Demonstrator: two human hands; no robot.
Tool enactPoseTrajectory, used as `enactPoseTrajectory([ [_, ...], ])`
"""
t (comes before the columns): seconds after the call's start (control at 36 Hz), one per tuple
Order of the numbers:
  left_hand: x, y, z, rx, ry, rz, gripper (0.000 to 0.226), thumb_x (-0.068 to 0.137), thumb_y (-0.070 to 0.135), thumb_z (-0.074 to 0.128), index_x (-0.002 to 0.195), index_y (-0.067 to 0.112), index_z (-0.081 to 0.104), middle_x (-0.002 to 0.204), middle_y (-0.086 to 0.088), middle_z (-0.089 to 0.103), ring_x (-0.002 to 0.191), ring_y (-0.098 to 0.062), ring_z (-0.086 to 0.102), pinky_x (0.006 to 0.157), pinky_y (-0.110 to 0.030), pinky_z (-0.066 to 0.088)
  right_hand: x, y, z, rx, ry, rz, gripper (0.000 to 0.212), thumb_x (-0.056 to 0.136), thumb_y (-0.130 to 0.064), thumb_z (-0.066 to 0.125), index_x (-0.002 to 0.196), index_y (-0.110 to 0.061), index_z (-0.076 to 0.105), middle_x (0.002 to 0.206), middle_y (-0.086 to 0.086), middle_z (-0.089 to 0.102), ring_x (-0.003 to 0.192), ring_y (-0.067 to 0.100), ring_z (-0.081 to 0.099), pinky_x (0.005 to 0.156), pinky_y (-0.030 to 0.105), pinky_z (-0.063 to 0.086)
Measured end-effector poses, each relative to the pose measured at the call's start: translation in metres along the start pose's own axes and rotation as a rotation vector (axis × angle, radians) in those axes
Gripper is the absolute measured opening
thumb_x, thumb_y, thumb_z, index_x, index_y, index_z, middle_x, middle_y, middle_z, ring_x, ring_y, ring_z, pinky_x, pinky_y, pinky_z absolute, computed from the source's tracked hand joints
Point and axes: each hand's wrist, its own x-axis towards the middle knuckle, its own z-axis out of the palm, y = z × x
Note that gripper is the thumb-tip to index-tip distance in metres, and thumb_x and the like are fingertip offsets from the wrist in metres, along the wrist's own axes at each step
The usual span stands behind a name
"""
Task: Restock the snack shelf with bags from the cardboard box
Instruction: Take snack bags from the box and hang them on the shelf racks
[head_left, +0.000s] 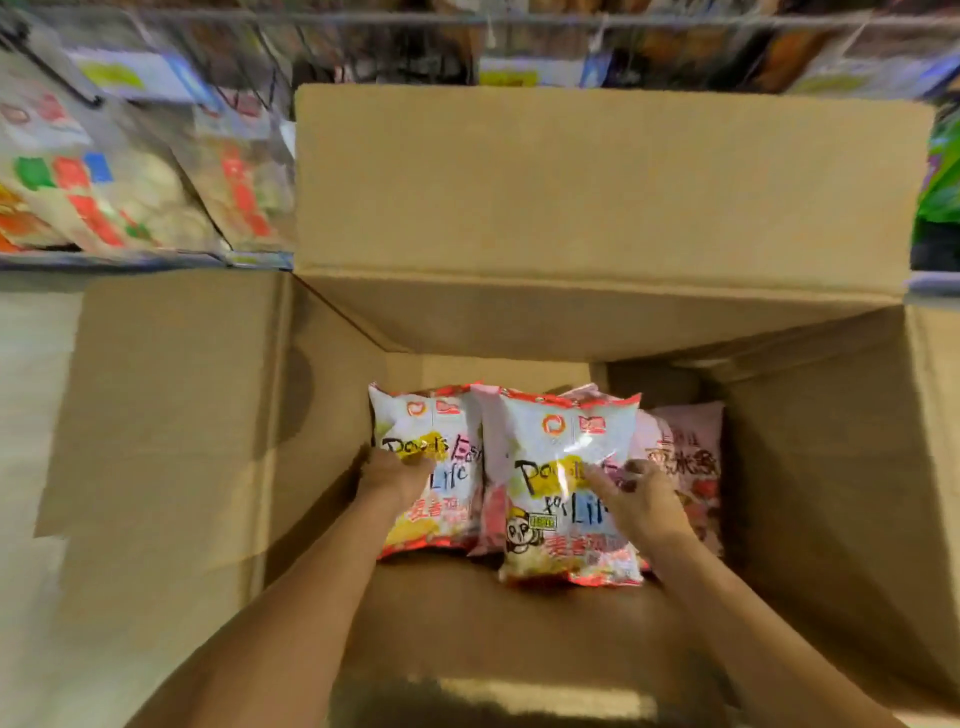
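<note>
A large open cardboard box (597, 197) fills the view, its flaps spread outward. Inside at the bottom lie white-and-red snack bags with black lettering. My left hand (392, 470) grips the left bag (441, 431) at its left edge. My right hand (641, 499) grips the nearer, slightly raised bag (561, 483) at its right side. A pink bag (691, 441) lies further right, partly behind my right hand. The snack shelf (130, 260) runs behind the box, blurred.
Packaged snacks (104, 192) lean on the shelf at upper left. Green packets (943, 187) show at the right edge. Wire hooks with hanging goods (363, 47) line the top. The box's left flap (171, 405) covers the pale floor.
</note>
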Motion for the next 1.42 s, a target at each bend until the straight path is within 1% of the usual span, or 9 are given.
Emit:
enactPoseTrajectory([
  [0.36, -0.006, 0.002, 0.012, 0.025, 0.096, 0.080, 0.083, 0.084, 0.044, 0.076, 0.146, 0.005, 0.039, 0.146, -0.016, 0.051, 0.132, -0.038, 0.050, 0.105, -0.045, 0.046, -0.018, -0.011, -0.006, 0.316, -0.052, -0.064, 0.040, 0.084, -0.045, 0.072, 0.109, -0.019, 0.056, 0.101, -0.013, 0.065, 0.105, 0.012, 0.060, 0.087, 0.028, 0.042],
  [0.53, -0.063, 0.016, -0.039, -0.009, 0.109, 0.140, 0.074, 0.083, 0.049, 0.075, 0.139, 0.011, 0.047, 0.138, -0.012, 0.057, 0.126, -0.036, 0.056, 0.099, -0.043, 0.049, -0.061, -0.034, -0.044, 0.404, -0.013, -0.081, 0.036, 0.088, -0.036, 0.073, 0.115, -0.015, 0.062, 0.094, -0.001, 0.073, 0.069, 0.008, 0.064, 0.054, 0.021, 0.047],
  [0.67, -0.126, 0.020, -0.099, -0.076, 0.066, 0.262, 0.073, 0.063, 0.074, 0.072, 0.118, 0.027, 0.065, 0.116, 0.001, 0.072, 0.102, -0.024, 0.069, 0.087, -0.043, 0.058, -0.129, -0.068, -0.110, 0.432, 0.038, -0.106, 0.028, 0.089, -0.027, 0.074, 0.109, -0.008, 0.067, 0.087, 0.005, 0.073, 0.058, 0.010, 0.060, 0.054, 0.027, 0.046],
  [0.81, -0.269, 0.046, -0.188, -0.162, 0.018, 0.364, 0.047, 0.072, 0.057, 0.076, 0.108, 0.028, 0.073, 0.096, -0.004, 0.076, 0.096, -0.026, 0.070, 0.080, -0.053, 0.057, -0.230, -0.116, -0.193, 0.446, 0.009, -0.190, 0.015, 0.092, -0.016, 0.069, 0.101, -0.005, 0.068, 0.073, -0.001, 0.068, 0.047, -0.004, 0.058, 0.045, 0.014, 0.044],
  [0.89, -0.357, 0.060, -0.244, -0.236, -0.024, 0.413, 0.027, 0.083, 0.045, 0.077, 0.105, 0.029, 0.074, 0.086, 0.011, 0.075, 0.082, -0.012, 0.067, 0.069, -0.035, 0.053, -0.302, -0.152, -0.250, 0.411, -0.022, -0.293, 0.020, 0.093, -0.022, 0.068, 0.106, -0.006, 0.070, 0.078, 0.001, 0.071, 0.052, 0.000, 0.060, 0.048, 0.017, 0.044],
  [1.08, -0.556, 0.079, -0.369, -0.343, 0.003, 0.529, 0.021, 0.089, 0.037, 0.073, 0.108, 0.040, 0.063, 0.105, 0.020, 0.069, 0.102, -0.005, 0.065, 0.087, -0.032, 0.048, -0.454, -0.220, -0.370, 0.398, -0.099, -0.486, 0.060, 0.080, -0.063, 0.069, 0.119, -0.018, 0.064, 0.063, 0.006, 0.051, 0.050, 0.023, 0.045, 0.054, 0.040, 0.045],
  [1.19, -0.640, 0.084, -0.415, -0.371, 0.092, 0.634, 0.086, 0.087, 0.045, 0.071, 0.155, 0.012, 0.029, 0.154, -0.001, 0.040, 0.144, -0.026, 0.038, 0.107, -0.036, 0.036, -0.531, -0.259, -0.420, 0.430, -0.150, -0.651, 0.040, 0.093, -0.043, 0.064, 0.130, -0.028, 0.058, 0.074, -0.023, 0.068, 0.063, -0.006, 0.061, 0.100, 0.046, 0.048],
  [1.28, -0.690, 0.083, -0.439, -0.413, 0.142, 0.680, 0.097, 0.086, 0.046, 0.072, 0.158, 0.010, 0.019, 0.164, -0.005, 0.024, 0.148, -0.027, 0.029, 0.112, -0.039, 0.034, -0.590, -0.283, -0.447, 0.430, -0.141, -0.776, 0.024, 0.097, -0.034, 0.060, 0.120, -0.036, 0.054, 0.112, -0.012, 0.064, 0.074, -0.009, 0.056, 0.086, 0.034, 0.047],
  [1.42, -0.741, 0.072, -0.473, -0.445, 0.210, 0.746, 0.104, 0.081, 0.062, 0.067, 0.159, 0.013, 0.018, 0.166, -0.006, 0.020, 0.149, -0.029, 0.028, 0.113, -0.044, 0.033, -0.651, -0.309, -0.466, 0.389, -0.077, -0.876, 0.024, 0.098, -0.025, 0.059, 0.121, -0.021, 0.056, 0.110, -0.014, 0.064, 0.092, -0.005, 0.058, 0.069, 0.006, 0.045],
])
